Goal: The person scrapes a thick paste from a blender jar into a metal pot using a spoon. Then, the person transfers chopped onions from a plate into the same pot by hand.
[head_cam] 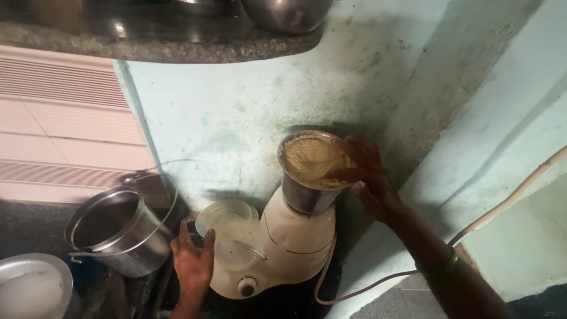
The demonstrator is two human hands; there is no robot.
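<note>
**Mixer-grinder station, floor level, corner of pale green wall**

Item 1. Mixer grinder (283,248): cream-white base with a single round knob at its near side, standing on the dark floor close to the wall corner. A pinkish power cord (354,289) looped out from its right side and ran off to the right.

Item 2. Steel grinding jar (310,174): mounted on the base, uncovered, tilted slightly left, filled near the rim with a coarse yellow-brown ground paste (310,158).

Item 3. Right hand (366,177): reached in from the near right, fingers curled over the jar's right rim and touching the paste; whether it gripped anything could not be told. A green bangle showed on the forearm.

Item 4. Left hand (192,263): rested at the near left of the base, fingers loosely spread, thumb against a clear plastic lid (227,233) that lay against the base's left shoulder. Not clenched.

Item 5. Steel pail (121,230) with wire handle: left of the left hand, just beside it, tipped toward the viewer, interior dark.

Item 6. Steel vessel (32,286): near-left corner, holding a whitish content, partly cut off by the frame.

Item 7. Stone counter slab (153,44): far above, bearing steel pots (286,13).
</note>
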